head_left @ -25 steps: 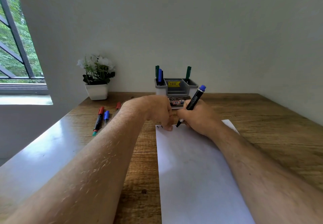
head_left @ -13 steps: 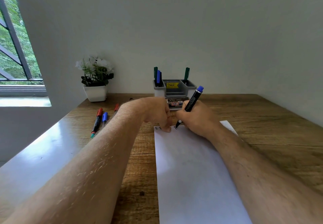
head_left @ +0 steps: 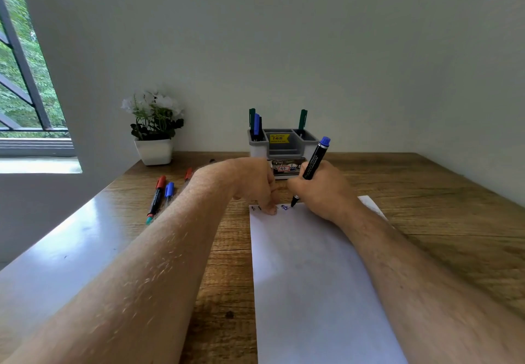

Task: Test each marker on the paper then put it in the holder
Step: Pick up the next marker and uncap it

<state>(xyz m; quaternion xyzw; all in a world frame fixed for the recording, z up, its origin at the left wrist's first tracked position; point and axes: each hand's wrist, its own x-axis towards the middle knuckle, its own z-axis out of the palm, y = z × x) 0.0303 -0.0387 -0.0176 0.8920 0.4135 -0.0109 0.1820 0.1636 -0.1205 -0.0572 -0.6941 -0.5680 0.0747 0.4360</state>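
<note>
At the far left I see a window (head_left: 22, 79) with dark bars and green trees behind it. A white pot with white flowers (head_left: 153, 127) stands at the wall. On the wooden table (head_left: 426, 193) lie a red-capped marker (head_left: 156, 196) and a blue-capped marker (head_left: 169, 191) side by side. My left hand (head_left: 255, 184) has curled fingers pressing the top edge of the paper (head_left: 312, 278). A small blue scribble (head_left: 285, 207) is just beside the tip. My right hand (head_left: 324, 193) grips the blue marker (head_left: 314, 164), tip touching the paper. Behind stands the grey holder (head_left: 284, 144) with green and blue markers inside; its yellow label reads "49.00", and a lower tag reads "42". The walls are plain pale.
</note>
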